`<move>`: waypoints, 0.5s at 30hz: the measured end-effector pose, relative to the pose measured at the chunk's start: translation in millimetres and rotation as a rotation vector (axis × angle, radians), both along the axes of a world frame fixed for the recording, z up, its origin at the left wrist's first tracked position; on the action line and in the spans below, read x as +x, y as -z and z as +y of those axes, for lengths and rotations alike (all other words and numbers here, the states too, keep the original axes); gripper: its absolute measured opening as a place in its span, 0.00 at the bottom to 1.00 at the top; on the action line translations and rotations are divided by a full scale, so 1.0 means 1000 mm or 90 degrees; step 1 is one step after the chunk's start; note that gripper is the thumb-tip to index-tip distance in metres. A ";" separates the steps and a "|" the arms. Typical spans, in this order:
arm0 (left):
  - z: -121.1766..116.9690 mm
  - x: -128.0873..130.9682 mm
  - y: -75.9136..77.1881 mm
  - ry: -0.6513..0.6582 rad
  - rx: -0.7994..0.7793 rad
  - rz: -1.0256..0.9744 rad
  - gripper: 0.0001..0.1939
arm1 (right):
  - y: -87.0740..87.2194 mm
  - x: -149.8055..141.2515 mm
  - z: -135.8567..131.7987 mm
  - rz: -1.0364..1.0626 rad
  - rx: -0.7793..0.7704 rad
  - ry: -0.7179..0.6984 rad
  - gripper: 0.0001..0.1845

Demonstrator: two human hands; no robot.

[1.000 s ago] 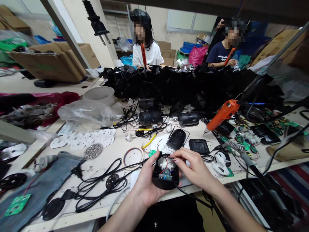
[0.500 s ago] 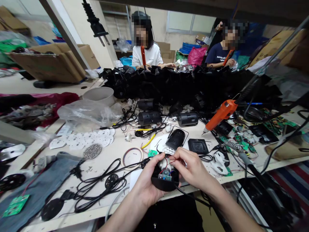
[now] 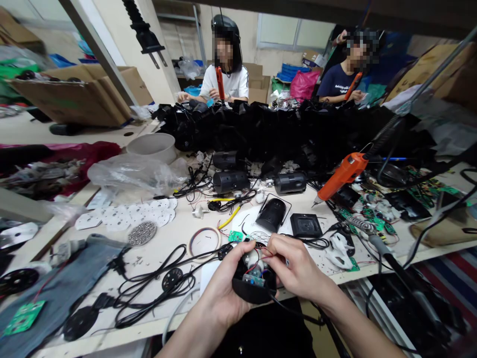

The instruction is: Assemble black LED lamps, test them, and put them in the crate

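Observation:
My left hand (image 3: 223,286) is wrapped round a black plastic housing (image 3: 248,293), its open side facing up, over the table's front edge. Inside the housing sit a white motor-like part (image 3: 252,258) and a small circuit board (image 3: 254,280) with a blue component. A thin red wire (image 3: 267,249) loops out of it, pinched between the thumb and fingers of my right hand (image 3: 294,261). From the housing's lower right a black cable (image 3: 290,307) runs off. Past my hands lie a black housing with a wire bracket (image 3: 273,213) and a square black part (image 3: 306,226).
An orange electric screwdriver (image 3: 343,174) hangs at the right, above green circuit boards. Coiled black cords (image 3: 149,283), a tape roll (image 3: 204,243) and a heap of screws (image 3: 142,233) lie left. A black pile (image 3: 290,129) spans the back; two co-workers sit behind it.
The housing tilts slightly and sits a little lower. My right fingers have shifted down and closer in with the red wire. Across the table, a co-worker's hands have moved left.

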State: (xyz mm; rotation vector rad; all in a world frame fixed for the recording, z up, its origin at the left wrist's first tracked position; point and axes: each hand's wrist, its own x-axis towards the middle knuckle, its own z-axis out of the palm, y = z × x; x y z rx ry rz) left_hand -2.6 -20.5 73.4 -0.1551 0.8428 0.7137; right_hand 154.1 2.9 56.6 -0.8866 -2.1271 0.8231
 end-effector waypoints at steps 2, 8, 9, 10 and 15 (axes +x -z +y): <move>0.002 0.000 0.001 0.003 -0.022 -0.002 0.12 | 0.000 0.001 0.001 0.000 0.002 0.002 0.13; 0.006 0.000 0.005 -0.026 0.006 -0.004 0.12 | 0.002 -0.001 0.010 -0.004 -0.032 0.017 0.10; 0.007 0.000 0.005 -0.033 0.015 0.009 0.12 | 0.001 -0.001 0.012 -0.001 -0.035 0.015 0.10; 0.007 0.000 0.006 -0.040 0.023 0.025 0.12 | -0.001 -0.001 0.014 0.001 -0.039 0.010 0.09; 0.012 -0.004 0.007 -0.101 0.034 0.121 0.11 | -0.006 0.014 0.016 0.015 -0.056 0.059 0.09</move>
